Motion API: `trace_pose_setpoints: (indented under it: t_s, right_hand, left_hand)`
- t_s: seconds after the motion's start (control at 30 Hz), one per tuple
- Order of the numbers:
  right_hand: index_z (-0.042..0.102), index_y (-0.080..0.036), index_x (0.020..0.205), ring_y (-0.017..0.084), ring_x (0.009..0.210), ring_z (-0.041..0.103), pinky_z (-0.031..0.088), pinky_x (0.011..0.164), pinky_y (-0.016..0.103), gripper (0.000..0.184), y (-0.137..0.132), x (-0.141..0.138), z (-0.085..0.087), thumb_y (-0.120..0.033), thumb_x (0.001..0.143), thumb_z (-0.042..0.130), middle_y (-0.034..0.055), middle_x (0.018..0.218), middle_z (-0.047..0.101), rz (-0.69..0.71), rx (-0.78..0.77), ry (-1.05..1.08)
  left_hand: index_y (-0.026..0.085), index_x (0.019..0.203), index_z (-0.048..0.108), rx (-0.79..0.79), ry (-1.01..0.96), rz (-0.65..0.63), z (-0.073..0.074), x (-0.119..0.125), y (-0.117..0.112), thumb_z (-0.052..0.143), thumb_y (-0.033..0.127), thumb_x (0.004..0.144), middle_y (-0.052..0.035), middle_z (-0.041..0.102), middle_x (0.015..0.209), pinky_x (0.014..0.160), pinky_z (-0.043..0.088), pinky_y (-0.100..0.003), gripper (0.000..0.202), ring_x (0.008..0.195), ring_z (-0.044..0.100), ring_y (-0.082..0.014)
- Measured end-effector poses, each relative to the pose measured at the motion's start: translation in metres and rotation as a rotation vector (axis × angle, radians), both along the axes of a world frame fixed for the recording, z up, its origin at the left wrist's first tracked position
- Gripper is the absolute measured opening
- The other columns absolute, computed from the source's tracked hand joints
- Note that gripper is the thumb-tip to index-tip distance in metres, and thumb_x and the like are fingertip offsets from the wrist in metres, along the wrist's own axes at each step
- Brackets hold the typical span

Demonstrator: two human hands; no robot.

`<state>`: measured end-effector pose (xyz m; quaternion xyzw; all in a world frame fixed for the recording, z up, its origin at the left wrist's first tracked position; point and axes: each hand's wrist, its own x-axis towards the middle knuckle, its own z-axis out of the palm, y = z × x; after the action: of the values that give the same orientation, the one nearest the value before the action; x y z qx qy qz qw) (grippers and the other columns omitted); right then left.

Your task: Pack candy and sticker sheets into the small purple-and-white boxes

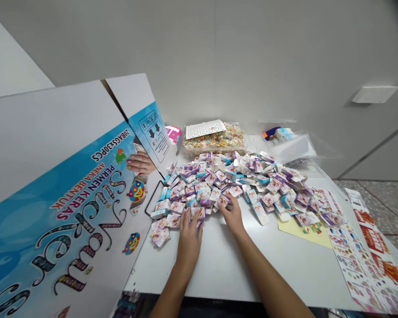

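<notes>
A wide heap of small purple, blue and white printed boxes (204, 193) covers the middle of the white table (219, 274). At the heap's near edge, my left hand (189, 236) lies with its fingers apart over a purple-and-white box (199, 213), touching it from above. To its right, my right hand (234, 216) has its thumb and fingers closed on the sides of another small printed box (222, 202). Parts of both boxes are hidden by my fingers.
A large "Nail Sticker" carton (96, 194) stands at the left. Behind the heap is a clear tub (232, 134) of colourful small pieces. Clear plastic bags (296, 148), a yellow sheet (305, 234) and printed sticker sheets (354, 265) lie at the right.
</notes>
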<state>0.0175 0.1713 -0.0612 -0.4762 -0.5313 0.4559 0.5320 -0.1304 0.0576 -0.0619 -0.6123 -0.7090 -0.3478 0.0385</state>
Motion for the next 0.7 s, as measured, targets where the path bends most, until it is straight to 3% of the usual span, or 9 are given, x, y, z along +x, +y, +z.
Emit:
trace_pose_setpoints:
  t_s: [0.2, 0.33, 0.47, 0.7]
  right_hand:
    - [0.065, -0.019, 0.113, 0.03, 0.131, 0.052, 0.04, 0.114, 0.048, 0.052, -0.005, -0.008, 0.004, -0.042, 0.068, 0.076, 0.0143, 0.135, 0.058, -0.031, -0.028, 0.07]
    - [0.06, -0.017, 0.119, 0.028, 0.115, 0.064, 0.051, 0.101, 0.045, 0.056, -0.009, -0.017, 0.006, -0.043, 0.072, 0.074, 0.0149, 0.127, 0.065, -0.047, -0.114, 0.182]
    - [0.057, -0.018, 0.125, 0.025, 0.104, 0.07, 0.057, 0.088, 0.038, 0.057, -0.01, -0.031, 0.016, -0.046, 0.078, 0.071, 0.0125, 0.119, 0.071, -0.028, -0.162, 0.294]
    - [0.059, -0.019, 0.121, 0.024, 0.102, 0.071, 0.057, 0.089, 0.038, 0.05, 0.011, -0.065, 0.044, -0.046, 0.08, 0.067, 0.0105, 0.116, 0.073, 0.025, -0.143, 0.371]
  left_hand:
    - [0.021, 0.127, 0.068, 0.116, -0.025, 0.003, -0.005, -0.006, 0.002, 0.055, 0.028, 0.099, -0.0142, 0.06, 0.143, 0.111, 0.049, -0.054, 0.032, 0.137, 0.052, -0.0324]
    - [0.022, 0.109, 0.076, 0.209, -0.116, 0.001, 0.0, -0.012, 0.006, 0.056, 0.031, 0.099, -0.0117, 0.069, 0.132, 0.105, 0.056, -0.049, 0.024, 0.122, 0.066, -0.0282]
    - [0.021, 0.107, 0.076, 0.205, -0.256, -0.013, 0.016, -0.01, 0.015, 0.056, 0.033, 0.098, -0.0118, 0.07, 0.131, 0.1, 0.06, -0.043, 0.025, 0.114, 0.071, -0.0249]
    - [0.019, 0.117, 0.069, 0.22, -0.282, 0.029, 0.039, -0.014, 0.058, 0.057, 0.033, 0.096, -0.0142, 0.063, 0.14, 0.11, 0.051, -0.045, 0.028, 0.129, 0.061, -0.0269]
